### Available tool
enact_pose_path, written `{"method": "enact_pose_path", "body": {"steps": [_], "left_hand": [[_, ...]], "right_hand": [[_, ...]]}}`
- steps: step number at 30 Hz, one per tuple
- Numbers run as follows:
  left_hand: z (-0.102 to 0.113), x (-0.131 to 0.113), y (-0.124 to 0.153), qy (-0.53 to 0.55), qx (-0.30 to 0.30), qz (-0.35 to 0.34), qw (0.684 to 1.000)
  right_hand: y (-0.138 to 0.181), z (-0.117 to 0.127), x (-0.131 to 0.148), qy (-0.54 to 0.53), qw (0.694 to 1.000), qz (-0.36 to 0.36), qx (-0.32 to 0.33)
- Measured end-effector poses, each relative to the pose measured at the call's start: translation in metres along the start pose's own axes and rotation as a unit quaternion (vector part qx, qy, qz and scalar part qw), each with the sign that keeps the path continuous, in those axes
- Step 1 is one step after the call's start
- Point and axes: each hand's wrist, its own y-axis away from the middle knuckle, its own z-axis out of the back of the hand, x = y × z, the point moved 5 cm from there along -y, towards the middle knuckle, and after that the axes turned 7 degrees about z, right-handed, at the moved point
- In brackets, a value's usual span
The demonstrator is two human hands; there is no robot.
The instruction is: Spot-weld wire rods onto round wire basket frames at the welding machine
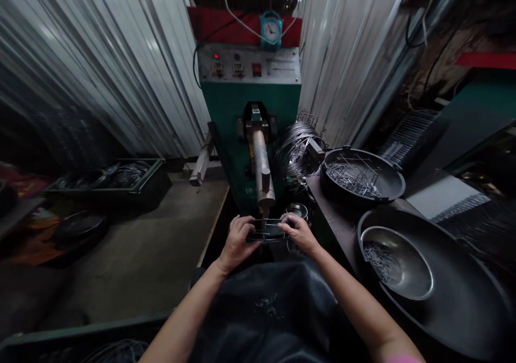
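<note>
A small wire frame (271,225) of thin metal rods is held level between my two hands. My left hand (238,240) pinches its left end with bent fingers. At the opposite end, my right hand (299,231) has thumb and fingers closed on the wires. Just above the frame's middle is the tip of a metal electrode (265,212), at the end of the arm (263,164) of a green machine (221,116); whether tip and wire touch I cannot tell. Loose short wire pieces (269,306) lie on the black apron (234,320) over my lap.
On the right bench stand a black pan (397,183) of wire pieces and a steel bowl (411,282) inside a larger pan (455,309). Bundled wire (296,148) lies beside the machine. Crates (151,176) stand at left. A teal clock (271,29) hangs above the control panel (278,69).
</note>
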Motion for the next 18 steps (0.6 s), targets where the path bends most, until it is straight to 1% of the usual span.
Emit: {"method": "enact_pose_path", "body": {"steps": [8,13,18], "left_hand": [[-0.002,0.006,-0.007,0.004,0.012,0.026,1.0],[-0.003,0.007,-0.012,0.012,0.014,0.029,0.999],[-0.004,0.009,-0.015,0.039,0.029,0.043,0.998]], "right_hand": [[-0.013,-0.001,-0.002,-0.017,1.0,-0.017,0.019],[-0.02,0.001,-0.004,-0.031,0.998,-0.045,0.03],[-0.023,0.001,-0.007,-0.049,0.996,-0.074,0.03]]}}
